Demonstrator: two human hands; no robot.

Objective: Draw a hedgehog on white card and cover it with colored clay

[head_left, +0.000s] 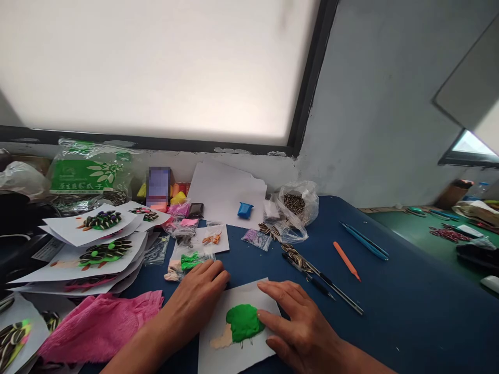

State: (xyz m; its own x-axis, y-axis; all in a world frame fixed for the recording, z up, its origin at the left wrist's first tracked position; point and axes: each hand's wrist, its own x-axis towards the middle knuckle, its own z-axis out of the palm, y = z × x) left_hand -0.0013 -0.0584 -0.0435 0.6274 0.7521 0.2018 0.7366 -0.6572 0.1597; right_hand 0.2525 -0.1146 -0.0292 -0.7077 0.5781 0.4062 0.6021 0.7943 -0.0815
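Note:
On a sheet of white paper (218,363) lies a flat patch of green clay (245,323), with a pale peach clay piece (223,338) at its lower left. Short drawn lines show beneath the green. My right hand (294,317) is open over the paper's right side, fingers apart, one fingertip at the green clay's right edge. At the upper left edge of the paper is my left hand (206,291), its fingers bent down and their tips hidden. Just beyond it sits a packet of green clay (191,261).
Left stand stacked papers with seed-and-clay pictures (103,252) and a pink cloth (101,327). Behind are a blue clay packet (245,210) and a bag of seeds (294,203). Pens (312,278), an orange marker (346,261) and blue tweezers (364,241) lie right.

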